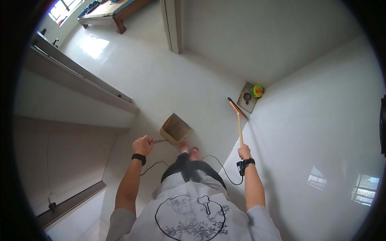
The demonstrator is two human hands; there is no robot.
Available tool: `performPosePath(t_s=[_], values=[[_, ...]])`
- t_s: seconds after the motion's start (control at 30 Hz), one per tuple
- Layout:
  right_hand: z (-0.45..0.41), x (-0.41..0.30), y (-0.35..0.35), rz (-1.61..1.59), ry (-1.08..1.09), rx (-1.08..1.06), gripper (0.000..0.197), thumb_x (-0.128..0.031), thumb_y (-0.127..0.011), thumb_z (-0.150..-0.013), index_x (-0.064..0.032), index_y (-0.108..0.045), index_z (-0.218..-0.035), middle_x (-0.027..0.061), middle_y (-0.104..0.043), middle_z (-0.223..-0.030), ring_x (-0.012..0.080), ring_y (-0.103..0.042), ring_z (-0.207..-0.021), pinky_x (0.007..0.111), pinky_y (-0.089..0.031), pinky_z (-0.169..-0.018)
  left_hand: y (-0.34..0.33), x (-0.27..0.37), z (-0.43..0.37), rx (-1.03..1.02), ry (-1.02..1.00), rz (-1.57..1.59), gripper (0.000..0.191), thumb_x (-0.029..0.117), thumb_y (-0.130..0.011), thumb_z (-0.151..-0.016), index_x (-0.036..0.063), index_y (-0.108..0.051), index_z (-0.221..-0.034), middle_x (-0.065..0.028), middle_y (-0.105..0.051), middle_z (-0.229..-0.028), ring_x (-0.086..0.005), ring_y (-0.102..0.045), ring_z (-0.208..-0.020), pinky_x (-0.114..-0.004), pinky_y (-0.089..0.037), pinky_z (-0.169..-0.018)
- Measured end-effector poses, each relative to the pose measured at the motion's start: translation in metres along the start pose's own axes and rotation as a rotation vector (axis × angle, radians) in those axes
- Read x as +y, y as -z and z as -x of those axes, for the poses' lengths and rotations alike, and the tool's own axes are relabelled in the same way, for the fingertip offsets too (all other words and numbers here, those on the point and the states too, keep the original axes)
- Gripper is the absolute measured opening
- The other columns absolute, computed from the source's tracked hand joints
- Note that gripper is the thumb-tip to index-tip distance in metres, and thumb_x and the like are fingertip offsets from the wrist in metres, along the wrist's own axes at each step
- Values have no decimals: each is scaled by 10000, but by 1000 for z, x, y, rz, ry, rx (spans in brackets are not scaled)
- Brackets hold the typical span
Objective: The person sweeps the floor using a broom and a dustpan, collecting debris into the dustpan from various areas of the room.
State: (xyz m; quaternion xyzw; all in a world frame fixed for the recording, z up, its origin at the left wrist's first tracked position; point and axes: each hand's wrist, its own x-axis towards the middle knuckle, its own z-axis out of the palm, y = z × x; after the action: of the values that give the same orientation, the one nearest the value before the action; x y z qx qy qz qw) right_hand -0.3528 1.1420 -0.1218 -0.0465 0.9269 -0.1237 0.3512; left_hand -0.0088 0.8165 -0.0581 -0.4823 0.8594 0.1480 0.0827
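My left hand (142,145) is closed around the handle of a tan dustpan (175,129). The dustpan hangs or rests just ahead of my feet, its scoop facing away to the upper right; whether it touches the floor I cannot tell. In my right hand (244,151) is the pale stick of a broom (237,109) with an orange and dark head. That head lies by the foot of the right wall, beside a square mat or tile (248,101). On the square are a dark coil (247,98) and a yellow-green bucket (257,91) with something red in it.
White walls meet at the corner behind the bucket. A door frame post (173,27) stands ahead, and a wooden bed (117,18) is beyond it. At left are a door frame (81,76) and a door with a handle (52,206). Cables (224,170) run from my wrist straps.
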Motion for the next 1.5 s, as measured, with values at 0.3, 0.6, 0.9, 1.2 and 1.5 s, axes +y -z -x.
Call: performPosePath(t_s=[0.3, 0.6, 0.9, 1.2, 1.5], values=[[-28, 11, -23, 59, -32, 26, 302, -125, -471, -728, 29, -531, -980, 245, -561, -960, 372, -532, -931, 400, -434, -809, 6, 2, 0, -38, 52, 4, 204, 283, -621, -700, 83, -584, -691, -96, -605, -661, -262, -595, -676, -361, -473, -611], [31, 15, -2, 109, 6, -227, 388, -51, -427, -658, 43, -424, -1035, 256, -553, -904, 363, -586, -748, 400, -500, -599, 10, 2, -10, -3, 35, 4, 208, 289, -616, -706, 84, -591, -686, -99, -602, -646, -269, -592, -663, -365, -471, -605], [79, 108, -9, -307, 432, -483, 292, -81, -499, -785, -118, -457, -1072, -23, -380, -546, 41, -321, -376, 180, -244, -319, 8, 9, -16, 9, 25, 24, 224, 301, -618, -699, 83, -587, -663, -102, -600, -642, -275, -589, -652, -369, -469, -592], [133, 15, 30, -421, -55, -325, 621, -118, -532, -759, -74, -257, -1313, 2, -432, -535, 74, -365, -363, 222, -295, -314, 7, 1, -8, -31, 4, 9, 198, 286, -624, -674, 90, -593, -666, -84, -603, -645, -253, -592, -647, -357, -469, -592], [47, 24, 20, -214, 3, -166, 199, -90, -510, -722, -56, -474, -914, -3, -403, -518, 85, -387, -376, 233, -287, -306, 6, -50, 39, -37, -89, 39, 156, 242, -647, -649, 95, -603, -676, -57, -607, -649, -236, -578, -632, -349, -463, -587]])
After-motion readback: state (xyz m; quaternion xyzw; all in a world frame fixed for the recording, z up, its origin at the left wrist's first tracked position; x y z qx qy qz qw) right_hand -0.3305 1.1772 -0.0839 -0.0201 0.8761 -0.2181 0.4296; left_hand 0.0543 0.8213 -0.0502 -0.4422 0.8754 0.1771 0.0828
